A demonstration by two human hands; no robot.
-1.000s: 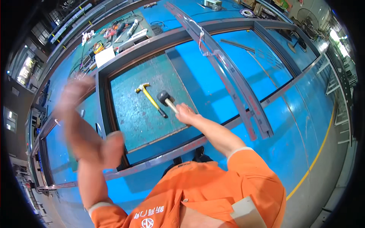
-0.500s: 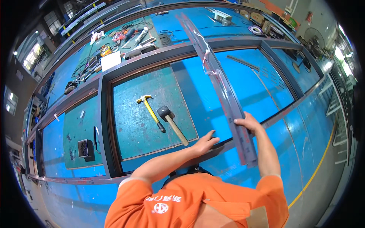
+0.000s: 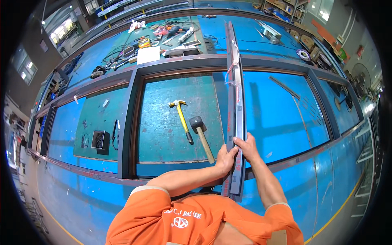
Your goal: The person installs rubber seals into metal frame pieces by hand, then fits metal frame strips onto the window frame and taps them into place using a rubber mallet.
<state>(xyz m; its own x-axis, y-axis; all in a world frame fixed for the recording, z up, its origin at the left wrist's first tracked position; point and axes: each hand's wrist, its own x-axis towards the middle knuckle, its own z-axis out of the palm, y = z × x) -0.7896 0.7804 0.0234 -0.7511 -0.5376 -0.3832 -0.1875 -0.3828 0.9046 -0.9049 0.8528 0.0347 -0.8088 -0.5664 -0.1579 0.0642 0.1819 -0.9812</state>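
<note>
A long dark metal profile [image 3: 235,110], with torn clear film hanging from it, lies across the large frame [image 3: 188,63] and reaches past its near edge toward me. My left hand [image 3: 225,159] is closed on the profile's left side. My right hand [image 3: 248,148] grips it from the right, thumb on top and fingers partly hidden beneath. Left of the profile, inside a frame opening, a yellow-handled claw hammer [image 3: 182,120] lies beside a black-headed mallet [image 3: 201,134] with a wooden handle. Both rest on a green board [image 3: 163,143].
At left, an open box of small dark pieces [image 3: 100,140] stands inside another frame opening. Beyond the frame are a white sheet [image 3: 148,54], power tools and cables. A thin strip [image 3: 284,87] lies in the opening to the right.
My left hand has come over to the profile and taken hold of it. The profile has swung to stand straighter in front of me, and the view has turned left.
</note>
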